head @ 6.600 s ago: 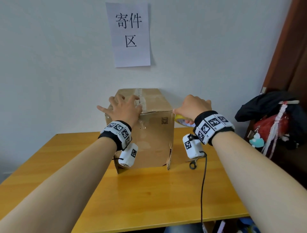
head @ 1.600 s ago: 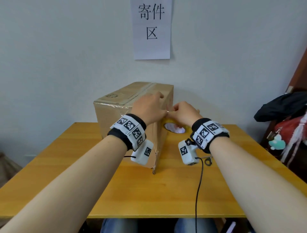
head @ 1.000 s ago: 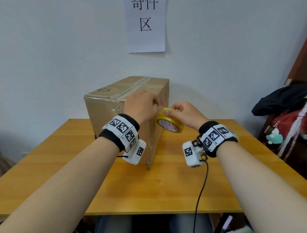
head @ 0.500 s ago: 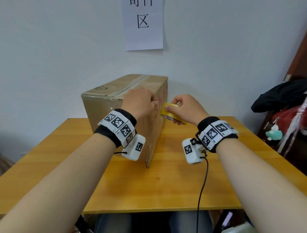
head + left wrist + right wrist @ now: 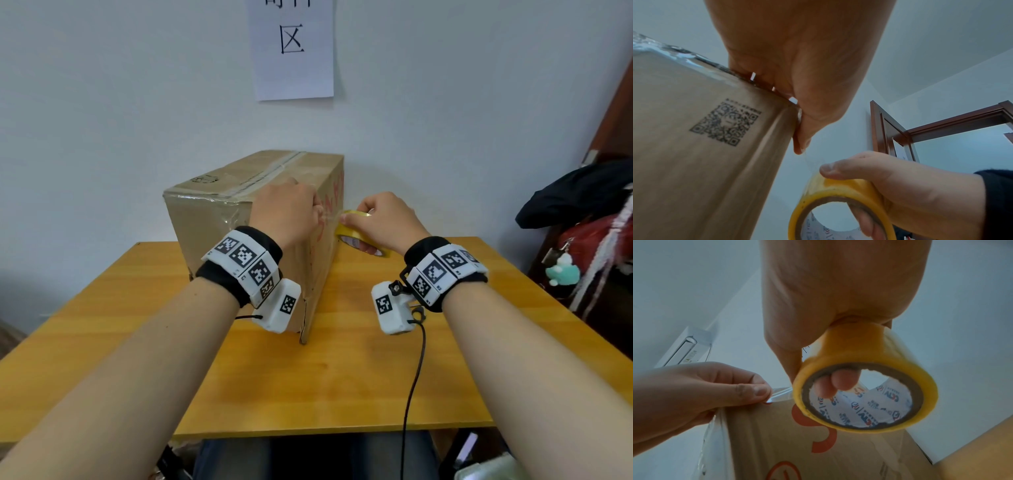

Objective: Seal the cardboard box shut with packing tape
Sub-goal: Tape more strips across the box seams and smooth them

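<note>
The brown cardboard box (image 5: 239, 219) sits closed on the wooden table (image 5: 335, 383), its contents hidden. My left hand (image 5: 286, 214) pinches the glossy clear tape end (image 5: 780, 394) against its top corner; my right hand (image 5: 383, 222) grips the round yellow tape roll (image 5: 359, 236) just beside the box.

Both bare forearms reached forward side by side, each wrist wrapped in a black band carrying white marker tiles. The left hand (image 5: 286, 214) was curled, thumb and forefinger pinching a clear strip of tape (image 5: 780, 395) against the upper edge of the brown cardboard box (image 5: 209, 219). The right hand (image 5: 385, 222) kept its grip on the yellow roll of packing tape (image 5: 865, 386), thumb on the rim, fingertips (image 5: 838, 381) inside the core.
</note>
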`<state>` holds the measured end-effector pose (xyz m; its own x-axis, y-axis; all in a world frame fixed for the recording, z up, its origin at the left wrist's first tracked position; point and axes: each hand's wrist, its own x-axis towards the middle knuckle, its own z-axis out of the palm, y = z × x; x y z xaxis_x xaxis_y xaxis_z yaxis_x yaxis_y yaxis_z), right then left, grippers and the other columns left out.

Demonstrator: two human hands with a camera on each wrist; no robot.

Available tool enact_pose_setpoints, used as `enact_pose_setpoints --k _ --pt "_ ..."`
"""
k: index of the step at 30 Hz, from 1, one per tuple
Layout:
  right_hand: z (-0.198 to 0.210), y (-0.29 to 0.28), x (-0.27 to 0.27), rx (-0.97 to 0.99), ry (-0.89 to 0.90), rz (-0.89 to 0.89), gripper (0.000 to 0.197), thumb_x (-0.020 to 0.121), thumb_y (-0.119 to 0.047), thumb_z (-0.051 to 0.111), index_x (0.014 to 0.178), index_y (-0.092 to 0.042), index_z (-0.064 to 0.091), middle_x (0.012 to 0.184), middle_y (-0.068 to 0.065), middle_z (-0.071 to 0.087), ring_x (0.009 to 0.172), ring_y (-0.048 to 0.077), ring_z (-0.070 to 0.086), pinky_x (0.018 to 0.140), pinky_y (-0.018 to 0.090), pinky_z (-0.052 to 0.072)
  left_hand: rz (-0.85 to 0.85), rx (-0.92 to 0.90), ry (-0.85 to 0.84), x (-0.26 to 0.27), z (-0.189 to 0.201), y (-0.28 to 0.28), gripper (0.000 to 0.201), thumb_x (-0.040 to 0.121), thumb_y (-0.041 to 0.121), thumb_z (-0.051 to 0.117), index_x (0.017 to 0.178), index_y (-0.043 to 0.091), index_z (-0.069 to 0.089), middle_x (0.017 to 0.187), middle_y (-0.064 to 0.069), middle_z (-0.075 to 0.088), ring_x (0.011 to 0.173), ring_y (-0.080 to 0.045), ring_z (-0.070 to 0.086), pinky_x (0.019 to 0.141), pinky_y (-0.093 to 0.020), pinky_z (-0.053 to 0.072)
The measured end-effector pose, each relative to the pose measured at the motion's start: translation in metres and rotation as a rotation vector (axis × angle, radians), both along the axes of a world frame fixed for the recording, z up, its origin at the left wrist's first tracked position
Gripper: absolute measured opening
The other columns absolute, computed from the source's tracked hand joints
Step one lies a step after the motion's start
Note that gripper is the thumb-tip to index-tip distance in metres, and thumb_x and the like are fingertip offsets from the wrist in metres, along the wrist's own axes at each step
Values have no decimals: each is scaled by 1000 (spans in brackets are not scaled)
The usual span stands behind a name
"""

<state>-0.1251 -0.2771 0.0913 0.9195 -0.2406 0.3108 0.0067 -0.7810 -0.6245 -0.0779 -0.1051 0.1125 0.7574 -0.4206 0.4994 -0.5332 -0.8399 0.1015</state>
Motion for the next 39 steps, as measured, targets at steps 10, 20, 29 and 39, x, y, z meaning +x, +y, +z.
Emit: enact_pose_setpoints --k 10,20,29,39 --pt "-9 -7 14 127 -41 -6 55 85 -56 62 85 -1 62 47 3 65 40 8 59 96 49 48 21 9 -30 0 -4 -1 22 97 37 49 99 26 69 118 -5 62 98 -30 63 85 -41 52" --pt "-13 -3 24 178 -24 -32 42 83 -58 62 75 -16 57 50 5 67 44 16 63 96 53 49 59 61 -99 -2 -9 -4 31 99 35 45 109 18 69 119 -7 63 97 -31 64 81 -39 52" --pt "-19 -8 24 207 2 10 44 84 -59 62 78 -15 58 55 6 70 47 14 66 93 54 51 59 73 -122 -4 -11 -7 30 99 35 45 111 18 68 122 -7 62 98 -29 63 85 -39 49" --pt "-10 -4 23 120 -29 -73 51 82 -64 56 77 -14 64 54 4 70 60 19 70 99 48 43 -33 -102 -64 2 -9 5 23 99 36 48 108 31 68 109 1 65 94 -20 64 76 -27 34"
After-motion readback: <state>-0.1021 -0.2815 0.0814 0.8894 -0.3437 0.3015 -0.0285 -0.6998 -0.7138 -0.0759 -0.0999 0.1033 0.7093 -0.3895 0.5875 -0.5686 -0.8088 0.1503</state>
